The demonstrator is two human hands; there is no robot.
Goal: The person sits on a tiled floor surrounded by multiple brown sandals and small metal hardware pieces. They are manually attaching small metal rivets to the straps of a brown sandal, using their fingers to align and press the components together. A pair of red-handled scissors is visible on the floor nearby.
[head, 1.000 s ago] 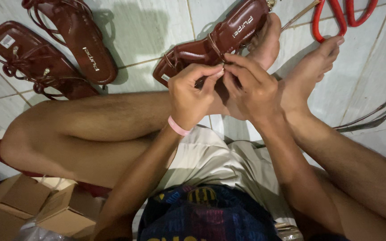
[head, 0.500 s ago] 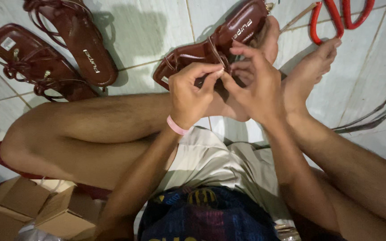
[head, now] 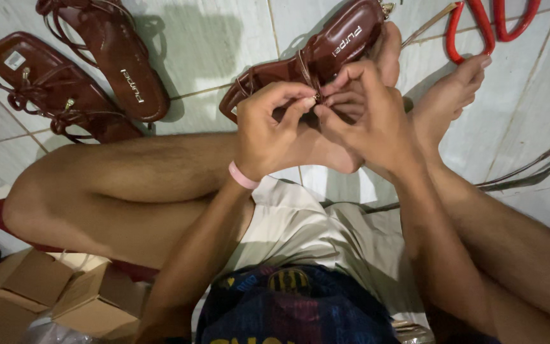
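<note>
Brown sandal (head: 313, 60) was kept propped on the feet, its small metal fitting (head: 317, 97) still pinched by left hand (head: 268, 124) and right hand (head: 367, 114), barely shifted.

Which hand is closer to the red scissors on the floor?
Right. The right hand works at the brown sandal, below-left of the red scissors; the left hand sits farther left, beyond it.

Even, fairly bright indoor light from above, cool tint. Soft shadows of the sandals fall rightward on the white tiled floor (head: 224, 38); mild sheen on the tiles and the glossy brown sandal (head: 326, 51). Centre sharp, no motion blur. Bottom edge dark, shirt and cardboard box (head: 65, 299) underexposed and soft.
</note>
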